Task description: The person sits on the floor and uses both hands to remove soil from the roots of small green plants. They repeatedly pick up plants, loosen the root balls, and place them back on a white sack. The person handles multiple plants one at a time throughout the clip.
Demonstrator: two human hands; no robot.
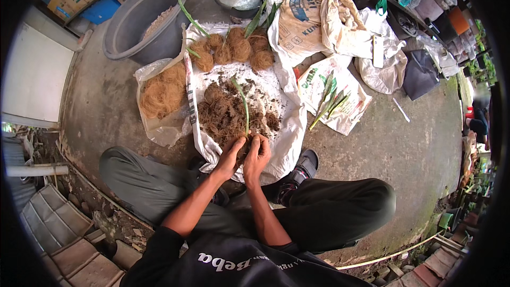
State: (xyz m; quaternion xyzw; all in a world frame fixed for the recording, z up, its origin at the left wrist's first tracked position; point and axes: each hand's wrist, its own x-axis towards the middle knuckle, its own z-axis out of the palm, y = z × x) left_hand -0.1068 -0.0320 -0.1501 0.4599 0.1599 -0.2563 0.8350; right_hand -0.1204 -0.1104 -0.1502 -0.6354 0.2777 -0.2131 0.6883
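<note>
Both of my hands are closed around the base of a plant with one long, narrow green leaf (245,107). My left hand (229,158) presses from the left and my right hand (256,160) from the right, with thumbs close together. Between the palms is a dark clump of soil and fibre (242,152), mostly hidden by the fingers. Just beyond lies a loose heap of brown fibrous soil (221,113) on a flattened white woven sack (293,131). Several fibre-wrapped root balls (240,46), some with green leaves, sit along the sack's far end.
To the left, a plastic bag holds loose coconut fibre (162,91); behind it stands a large grey tub (139,50). Cut green leaves (328,101) lie on a printed sack (352,115) at right. Farther back are a stuffed sack (299,24) and a phone (377,52).
</note>
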